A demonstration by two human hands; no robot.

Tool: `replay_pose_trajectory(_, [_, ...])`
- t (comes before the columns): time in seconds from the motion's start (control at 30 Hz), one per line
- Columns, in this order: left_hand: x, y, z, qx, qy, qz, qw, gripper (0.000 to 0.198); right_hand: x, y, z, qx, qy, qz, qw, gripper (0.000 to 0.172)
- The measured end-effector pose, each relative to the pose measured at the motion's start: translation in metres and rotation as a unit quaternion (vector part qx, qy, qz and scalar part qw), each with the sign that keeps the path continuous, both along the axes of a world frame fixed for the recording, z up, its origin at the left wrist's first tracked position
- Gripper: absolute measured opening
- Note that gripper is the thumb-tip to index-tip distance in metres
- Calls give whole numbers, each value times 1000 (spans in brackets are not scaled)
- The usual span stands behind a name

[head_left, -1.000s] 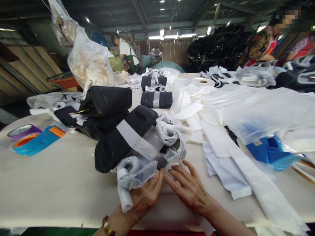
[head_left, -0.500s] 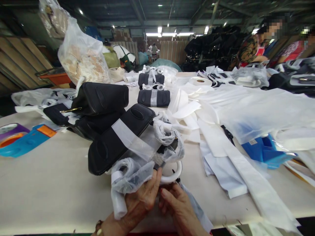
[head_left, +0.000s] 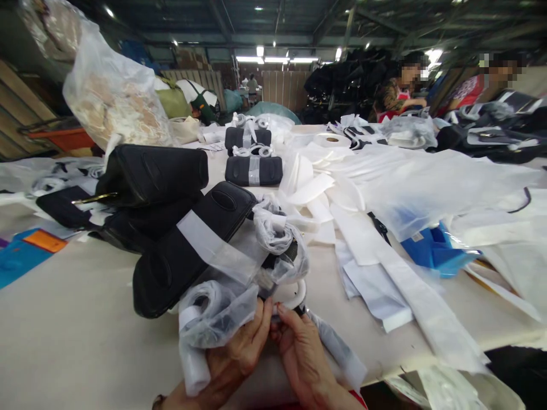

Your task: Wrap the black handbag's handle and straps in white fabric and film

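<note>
A black handbag [head_left: 194, 250] lies tilted on the table in front of me, with a clear plastic band [head_left: 217, 247] across its base. White-wrapped coils of strap [head_left: 276, 230] rest against its right side. A plastic-covered white roll [head_left: 194, 364] lies over the back of my left hand [head_left: 239, 350]. The fingers of that hand are pressed together at the near end of a curved white-wrapped handle [head_left: 300, 293]. My right hand [head_left: 301, 350] pinches the same end between thumb and forefinger. Their fingertips nearly meet, and the exact spot they grip is partly hidden.
More black bags [head_left: 154, 176] are piled at left, near a blue tape dispenser [head_left: 25, 256]. Two banded bags [head_left: 254, 171] lie farther back. White wrapping sheets [head_left: 410, 285] and a blue holder [head_left: 440, 250] lie at right. Two co-workers [head_left: 397, 94] are at the far right.
The view has swung right, so the things on the table appear farther left. My right hand has come up to the handle's end, its thumb and forefinger now pinching closer to my left fingertips.
</note>
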State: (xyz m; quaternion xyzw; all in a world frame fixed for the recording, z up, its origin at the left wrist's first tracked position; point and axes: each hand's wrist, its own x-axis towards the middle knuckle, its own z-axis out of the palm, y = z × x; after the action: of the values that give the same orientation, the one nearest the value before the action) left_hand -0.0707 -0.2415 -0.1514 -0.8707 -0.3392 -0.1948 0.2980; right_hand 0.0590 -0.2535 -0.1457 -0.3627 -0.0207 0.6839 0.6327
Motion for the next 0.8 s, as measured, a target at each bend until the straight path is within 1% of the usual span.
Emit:
replay_pose_trajectory(0.07, [-1, 1, -1, 0, 0, -2, 1000, 37, 7, -5, 3, -1, -14, 32, 999, 29])
replay_pose_trajectory(0.1, [-2, 1, 0, -1, 0, -3, 1000, 37, 13, -8, 4, -9, -41, 62, 997, 32])
replay_pose_trajectory(0.17, [-2, 0, 0, -2, -3, -4, 1000, 38, 30, -15, 4, -20, -147, 128, 981, 37])
replay_pose_trajectory(0.2, [-2, 0, 0, -3, -7, -4, 1000, 39, 39, -17, 4, -18, -218, 139, 966, 39])
replay_pose_trajectory(0.23, [-2, 0, 1, -5, -11, -3, 1000, 39, 49, -17, 4, -11, -286, 131, 949, 41])
replay_pose_trajectory(0.27, [-2, -1, 1, -7, -14, -2, 1000, 40, 57, -15, 5, 0, -340, 109, 934, 42])
replay_pose_trajectory(0.3, [-2, -1, 1, -9, -16, -2, 1000, 40, 65, -11, 6, 12, -371, 85, 925, 42])
replay_pose_trajectory(0.33, [-1, -1, 1, -10, -19, -1, 1000, 40, 70, -5, 7, 24, -379, 77, 922, 44])
replay_pose_trajectory(0.37, [-1, -1, 1, -10, -19, 0, 1000, 40, 73, 2, 8, 38, -368, 91, 924, 45])
replay_pose_trajectory(0.4, [-1, -1, 0, -8, -20, 1, 1000, 40, 75, 10, 10, 53, -349, 124, 928, 45])
replay_pose_trajectory(0.47, [0, -1, -1, -7, -30, 2, 1000, 40, 76, 23, 12, 73, -311, 184, 929, 40])
replay_pose_trajectory(0.5, [0, -1, -2, -8, -37, 5, 999, 40, 75, 27, 12, 75, -308, 197, 928, 37])
replay_pose_trajectory(0.57, [0, -1, -4, -13, -40, 8, 999, 41, 72, 31, 12, 72, -324, 193, 923, 37])
replay_pose_trajectory(0.67, [0, -2, -5, -23, -14, 10, 1000, 40, 69, 29, 12, 65, -364, 177, 912, 41])
replay_pose_trajectory(0.8, [-1, -3, -3, -35, 22, 38, 998, 44, 64, 29, 15, 55, -408, 161, 897, 45])
